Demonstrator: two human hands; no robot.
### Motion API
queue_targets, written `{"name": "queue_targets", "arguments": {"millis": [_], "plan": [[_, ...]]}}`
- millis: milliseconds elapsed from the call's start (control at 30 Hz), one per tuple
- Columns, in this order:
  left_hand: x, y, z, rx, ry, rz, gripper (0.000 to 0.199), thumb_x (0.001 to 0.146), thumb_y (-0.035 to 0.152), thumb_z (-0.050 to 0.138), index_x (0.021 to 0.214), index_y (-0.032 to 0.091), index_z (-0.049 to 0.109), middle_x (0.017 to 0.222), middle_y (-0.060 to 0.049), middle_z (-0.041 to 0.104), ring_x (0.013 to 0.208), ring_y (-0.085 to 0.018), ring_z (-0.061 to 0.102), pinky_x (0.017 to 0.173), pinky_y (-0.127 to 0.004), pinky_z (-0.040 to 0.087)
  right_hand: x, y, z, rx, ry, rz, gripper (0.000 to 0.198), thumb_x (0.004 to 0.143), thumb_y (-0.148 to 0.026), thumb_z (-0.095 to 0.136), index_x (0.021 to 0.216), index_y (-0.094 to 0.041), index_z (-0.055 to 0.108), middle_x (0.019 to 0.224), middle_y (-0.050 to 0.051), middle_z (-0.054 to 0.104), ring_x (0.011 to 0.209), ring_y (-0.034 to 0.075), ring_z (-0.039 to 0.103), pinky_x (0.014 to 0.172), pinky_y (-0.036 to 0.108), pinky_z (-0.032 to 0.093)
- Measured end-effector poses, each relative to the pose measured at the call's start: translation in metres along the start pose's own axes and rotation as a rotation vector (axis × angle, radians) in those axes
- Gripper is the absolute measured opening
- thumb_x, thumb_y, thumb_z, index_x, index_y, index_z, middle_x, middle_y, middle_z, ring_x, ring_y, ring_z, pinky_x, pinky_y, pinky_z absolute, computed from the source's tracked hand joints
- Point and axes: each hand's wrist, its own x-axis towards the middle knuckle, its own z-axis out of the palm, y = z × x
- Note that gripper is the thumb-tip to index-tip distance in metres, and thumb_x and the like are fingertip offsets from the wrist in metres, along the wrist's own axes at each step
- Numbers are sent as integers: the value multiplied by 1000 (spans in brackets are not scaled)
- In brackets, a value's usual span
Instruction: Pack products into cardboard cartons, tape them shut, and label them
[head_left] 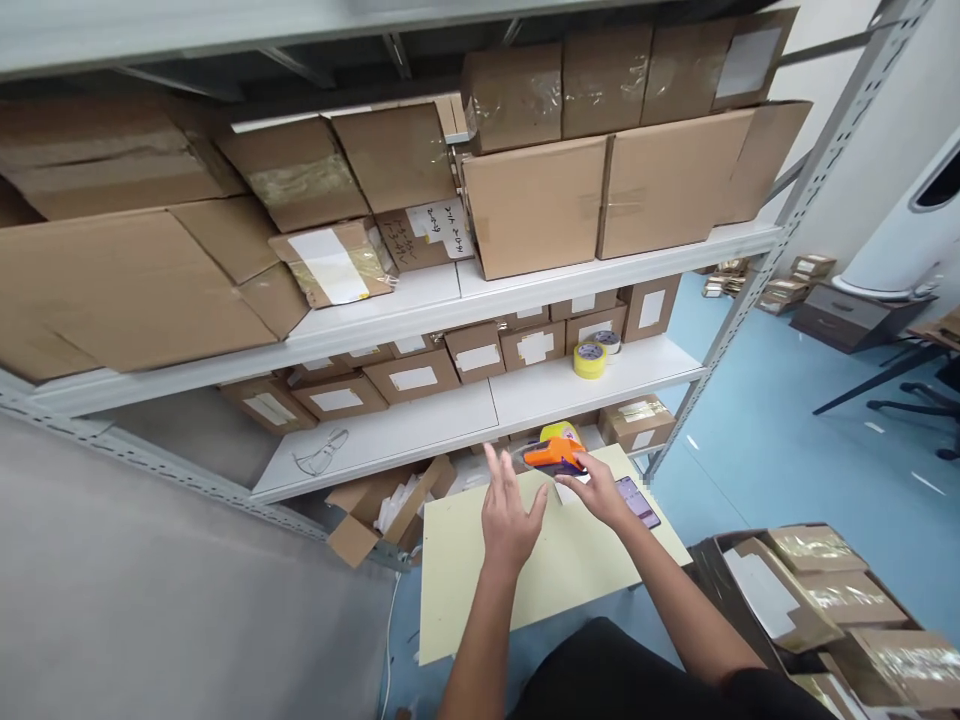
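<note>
My right hand is closed around an orange tape dispenser with a dark underside, held above the pale yellow tabletop. A yellow tape roll shows just behind it; whether the roll is fitted to the dispenser I cannot tell. To the left, my left hand is raised with its fingers stretched out and apart, holding nothing I can see. Partly hidden under the right hand is a white piece, perhaps paper. A phone with a lit screen lies right of my right wrist.
Metal shelving with cardboard boxes rises ahead. Tape rolls and clear glasses lie on the middle shelf. An open carton stands left of the table. At right is a large box of taped packages.
</note>
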Motion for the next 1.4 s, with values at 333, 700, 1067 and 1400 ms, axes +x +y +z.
{"name": "queue_targets", "arguments": {"millis": [333,700,1067,1400], "plan": [[8,5,27,56,117,-170,69,98,37,62,161,29,35,163,-15,42,135,-32,58,94,-42,61,110,96,-21,-309,11,71,43,89,-47,72,121,-19,72,119,17,75,113,36,67,101,46,51],[7,2,43,-76,62,-481,49,99,39,57,147,31,56,149,-14,56,122,-28,64,88,-39,61,209,138,-12,-699,-296,134,39,89,-20,68,128,-17,66,120,16,72,123,33,58,114,47,27],[-47,-23,21,-59,183,-724,43,94,37,63,135,28,65,141,-12,63,121,-27,65,97,-43,56,161,120,20,-318,-65,-223,39,95,-37,56,127,-18,67,131,18,65,129,36,51,114,56,36],[-124,-39,-19,-286,458,-970,47,92,37,68,137,25,64,144,-12,63,127,-25,62,103,-40,53,24,37,99,95,-542,-116,54,93,-52,63,141,-28,62,151,12,56,142,32,50,113,56,45]]}}
